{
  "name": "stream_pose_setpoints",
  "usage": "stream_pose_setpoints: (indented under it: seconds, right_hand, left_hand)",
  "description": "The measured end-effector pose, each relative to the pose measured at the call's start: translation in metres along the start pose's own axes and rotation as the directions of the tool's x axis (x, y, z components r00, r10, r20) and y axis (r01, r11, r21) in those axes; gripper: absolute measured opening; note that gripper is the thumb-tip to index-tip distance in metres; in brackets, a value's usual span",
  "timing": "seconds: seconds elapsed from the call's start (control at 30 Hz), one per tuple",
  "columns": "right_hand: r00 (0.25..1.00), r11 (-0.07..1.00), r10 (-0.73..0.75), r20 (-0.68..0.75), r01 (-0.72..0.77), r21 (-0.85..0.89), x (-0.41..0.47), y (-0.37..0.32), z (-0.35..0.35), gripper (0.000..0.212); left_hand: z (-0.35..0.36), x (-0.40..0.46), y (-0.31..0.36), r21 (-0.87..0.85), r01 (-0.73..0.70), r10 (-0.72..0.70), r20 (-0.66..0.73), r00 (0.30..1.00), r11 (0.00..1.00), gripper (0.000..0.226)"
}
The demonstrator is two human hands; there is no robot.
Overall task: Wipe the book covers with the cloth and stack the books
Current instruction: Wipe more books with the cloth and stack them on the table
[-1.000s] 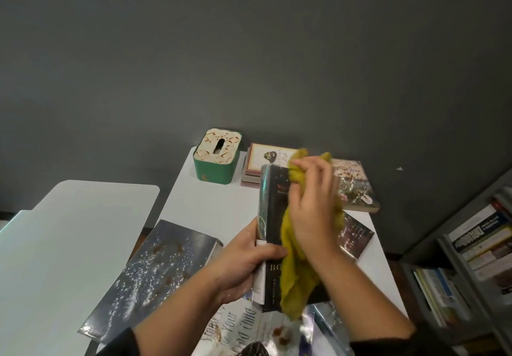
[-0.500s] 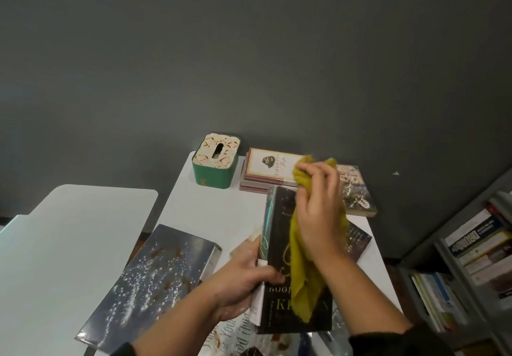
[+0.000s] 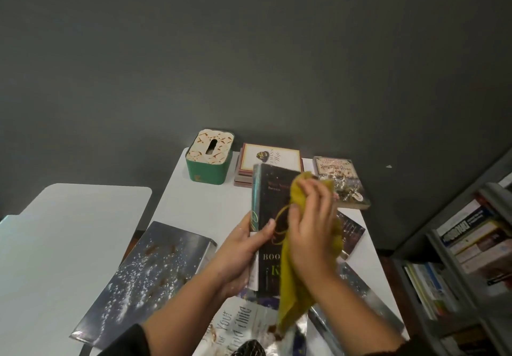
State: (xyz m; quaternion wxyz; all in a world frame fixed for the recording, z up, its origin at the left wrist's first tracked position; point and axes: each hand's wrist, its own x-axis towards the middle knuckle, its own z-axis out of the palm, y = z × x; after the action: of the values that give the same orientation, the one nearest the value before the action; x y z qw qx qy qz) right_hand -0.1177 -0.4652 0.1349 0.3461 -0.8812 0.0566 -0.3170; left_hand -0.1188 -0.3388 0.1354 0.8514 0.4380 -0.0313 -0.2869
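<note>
I hold a dark book tilted up over the white table. My left hand grips its spine edge, thumb on the front cover. My right hand presses a yellow-green cloth against the cover's right half; the cloth hangs down below the book. A short stack of books with a cream cover on top lies at the back. A paperback lies to its right. A large starry book lies flat at the left.
A green tissue box stands at the table's back left. More glossy books lie under my arms near the front edge. A second white tabletop is at the left. A grey shelf with books stands at the right.
My right hand has slid the cloth down the cover from the top edge toward the middle. The book has tipped so more of its front faces me.
</note>
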Motion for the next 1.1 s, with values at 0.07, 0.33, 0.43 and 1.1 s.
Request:
stream_pose_setpoints:
  seconds: [0.07, 0.33, 0.43, 1.1]
  right_hand:
    - [0.98, 0.995, -0.096, 0.175, 0.092, 0.034, -0.03, -0.017, 0.003, 0.056]
    - [0.838, 0.954, -0.193, 0.51, 0.281, -0.1, -0.035, 0.016, -0.011, 0.118]
    - [0.888, 0.976, -0.206, 0.411, 0.216, 0.022, -0.029, 0.024, -0.015, 0.107]
    - [0.864, 0.605, 0.355, 0.357, -0.504, 0.617, 0.048, 0.041, -0.07, 0.071]
  left_hand:
    - [0.0, 0.005, 0.006, -0.014, -0.066, 0.066, -0.046, 0.997, 0.998, 0.042]
    - [-0.005, 0.01, 0.017, -0.137, -0.083, 0.058, -0.18, 0.982, 0.987, 0.052]
    - [-0.004, 0.011, 0.02, -0.139, -0.053, 0.028, -0.175, 0.984, 0.989, 0.051]
    - [-0.026, 0.003, 0.026, -0.19, 0.01, -0.043, -0.172, 0.984, 0.982, 0.028]
